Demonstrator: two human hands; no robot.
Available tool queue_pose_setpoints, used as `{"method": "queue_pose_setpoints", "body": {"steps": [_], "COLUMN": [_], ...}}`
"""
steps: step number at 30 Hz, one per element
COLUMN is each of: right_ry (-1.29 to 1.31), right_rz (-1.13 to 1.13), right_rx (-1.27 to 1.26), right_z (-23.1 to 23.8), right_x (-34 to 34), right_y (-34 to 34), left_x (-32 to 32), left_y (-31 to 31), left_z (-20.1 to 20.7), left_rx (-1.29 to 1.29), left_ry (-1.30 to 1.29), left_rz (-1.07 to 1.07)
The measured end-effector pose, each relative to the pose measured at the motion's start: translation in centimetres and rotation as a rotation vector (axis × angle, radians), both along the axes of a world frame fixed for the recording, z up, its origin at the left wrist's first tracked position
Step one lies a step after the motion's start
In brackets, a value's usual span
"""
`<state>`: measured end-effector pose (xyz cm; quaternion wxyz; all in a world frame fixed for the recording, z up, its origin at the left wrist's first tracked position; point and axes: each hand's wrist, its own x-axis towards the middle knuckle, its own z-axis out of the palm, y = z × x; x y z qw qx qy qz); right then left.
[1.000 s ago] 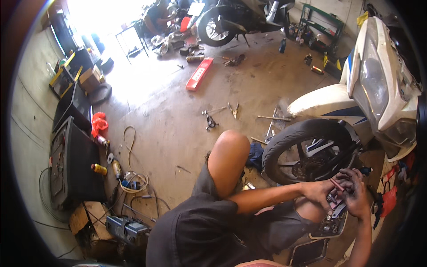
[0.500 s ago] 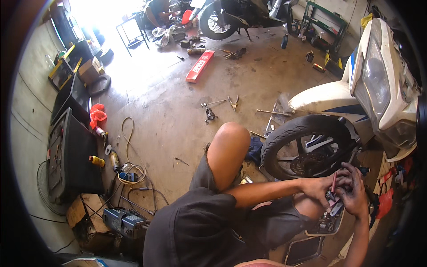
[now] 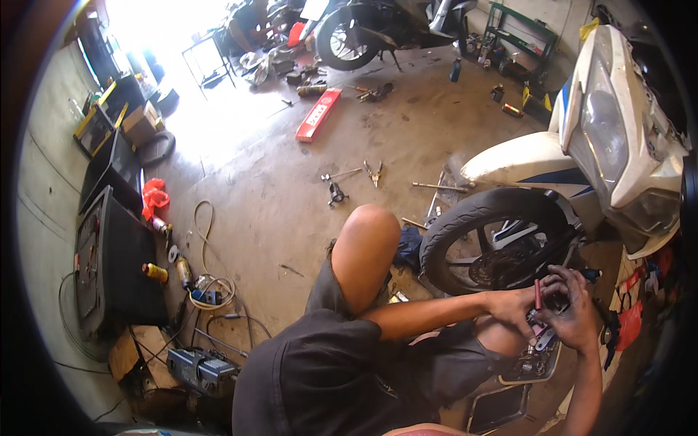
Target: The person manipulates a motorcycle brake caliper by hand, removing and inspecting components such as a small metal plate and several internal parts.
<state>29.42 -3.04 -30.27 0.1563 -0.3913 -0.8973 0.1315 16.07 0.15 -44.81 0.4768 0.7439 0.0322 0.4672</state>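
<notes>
My left hand (image 3: 513, 308) is at the lower right, beside the motorcycle wheel, its fingers closed around a small part with a slim dark red bar (image 3: 538, 294) standing up from it. Pressed close against it, my right hand (image 3: 576, 318) has dirty, curled fingers with thumb and fingertips together. What the right fingers pinch is too small and hidden to name. Under both hands lies a tray (image 3: 509, 378) with several metal tools and sockets. The black wheel (image 3: 465, 218) with its brake disc stands just beyond them.
A white motorcycle front (image 3: 607, 138) fills the right side. Pliers (image 3: 374, 174), a metal puller-like tool (image 3: 336, 192) and a long red box (image 3: 318, 115) lie on the floor. Cables and a blue-grey machine (image 3: 200, 367) are at left. Another person (image 3: 243, 29) sits far back.
The whole view has shifted slightly. Both hands stay together over the tray; my right fingers have curled in a little more around the part.
</notes>
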Motion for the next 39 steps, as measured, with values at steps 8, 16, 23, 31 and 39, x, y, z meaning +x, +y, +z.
{"method": "queue_pose_setpoints", "body": {"steps": [8,16,23,31,39], "right_ry": [0.005,0.04,0.127,0.033,-0.028], "right_rz": [-0.035,-0.046,-0.028,-0.038,-0.065], "right_rx": [-0.025,-0.119,0.026,-0.041,0.054], "right_z": [-1.5,-0.1,-1.5,-1.1,-0.2], "right_x": [2.2,-0.3,0.5,0.9,-0.8], "right_y": [0.4,-0.3,0.0,0.3,-0.7], "left_x": [-1.4,-0.3,-0.5,0.1,-0.4], "left_y": [-0.4,-0.3,0.5,0.4,-0.9], "left_z": [1.7,-0.4,0.7,-0.9,-0.6], "left_rx": [-0.077,-0.011,-0.078,0.011,-0.377], "left_ry": [0.141,0.041,0.112,0.136,-0.023], "left_rz": [-0.089,0.015,-0.176,-0.031,-0.132]}}
